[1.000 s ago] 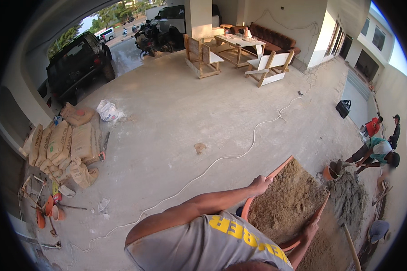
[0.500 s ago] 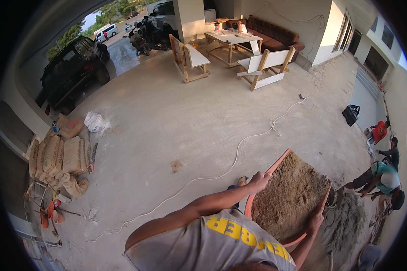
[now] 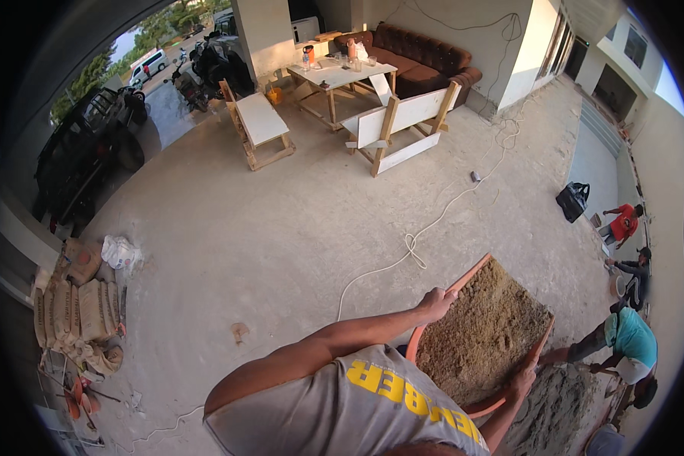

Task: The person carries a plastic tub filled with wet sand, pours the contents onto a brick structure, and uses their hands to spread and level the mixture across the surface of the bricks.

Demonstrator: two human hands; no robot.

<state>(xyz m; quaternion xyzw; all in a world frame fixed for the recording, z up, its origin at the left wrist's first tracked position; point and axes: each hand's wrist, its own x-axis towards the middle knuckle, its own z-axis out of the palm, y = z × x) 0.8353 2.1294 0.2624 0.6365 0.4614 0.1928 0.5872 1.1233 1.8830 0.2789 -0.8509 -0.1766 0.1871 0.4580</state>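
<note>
An orange tub (image 3: 412,348), heaped with damp brown sand (image 3: 480,334), is held in front of my body. My left hand (image 3: 438,302) is closed around its left rim. On the opposite rim my right hand (image 3: 523,378) is closed, fingers partly hidden by the tub's side. The tub's underside is out of sight. Just right of the tub lies a pile of grey mortar or wet sand mix (image 3: 558,406) on the floor.
A co-worker in a teal shirt (image 3: 632,342) bends beside the grey pile; two more people (image 3: 625,222) are farther along the right wall. A white cable (image 3: 380,270) crosses the concrete floor. Cement bags (image 3: 83,308) stack at left; a bench (image 3: 406,118) and table (image 3: 342,74) stand ahead.
The view has turned right, so the furniture and bags shift left. The tub stays in both hands, and the grey pile appears closer to me. The teal-shirted co-worker has shifted posture.
</note>
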